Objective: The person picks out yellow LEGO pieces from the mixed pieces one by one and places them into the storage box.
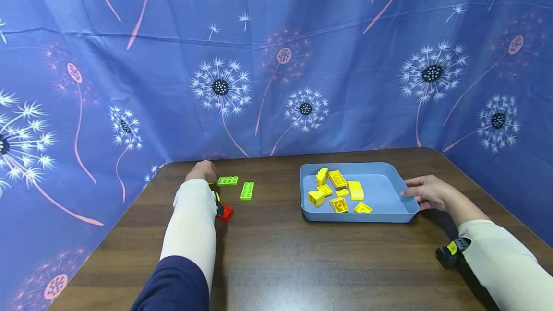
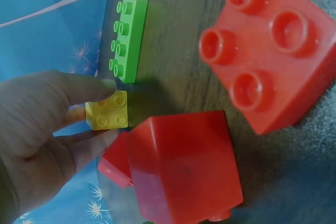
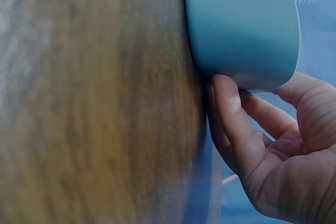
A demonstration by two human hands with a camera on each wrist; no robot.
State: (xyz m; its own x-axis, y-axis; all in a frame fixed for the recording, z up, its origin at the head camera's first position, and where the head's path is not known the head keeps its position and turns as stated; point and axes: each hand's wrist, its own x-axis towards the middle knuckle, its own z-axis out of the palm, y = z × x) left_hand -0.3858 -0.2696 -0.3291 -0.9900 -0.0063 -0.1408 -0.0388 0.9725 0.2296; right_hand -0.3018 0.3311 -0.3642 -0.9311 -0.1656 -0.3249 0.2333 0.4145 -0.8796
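Note:
At the table's far left, my left hand (image 1: 202,172) pinches a yellow toy brick (image 2: 107,110) between thumb and fingers, seen in the left wrist view. A green brick (image 2: 130,40) lies just past it. Red bricks are close to this hand: one studded (image 2: 268,51), one large block (image 2: 186,166) and a smaller one (image 2: 116,161) partly behind it. On the right, my right hand (image 1: 432,192) holds the right end of a blue tray (image 1: 384,217), thumb at the rim and fingers against the outer wall. Several yellow bricks (image 1: 338,179) lie inside the tray, mostly toward its left.
Two flat green bricks, one crosswise (image 1: 227,181) and one lengthwise (image 1: 247,191), lie right of the left hand. The left sleeve (image 1: 190,229) covers part of the brown wooden table (image 1: 276,253). A blue dandelion-print cloth (image 1: 268,61) hangs behind the table and at its sides.

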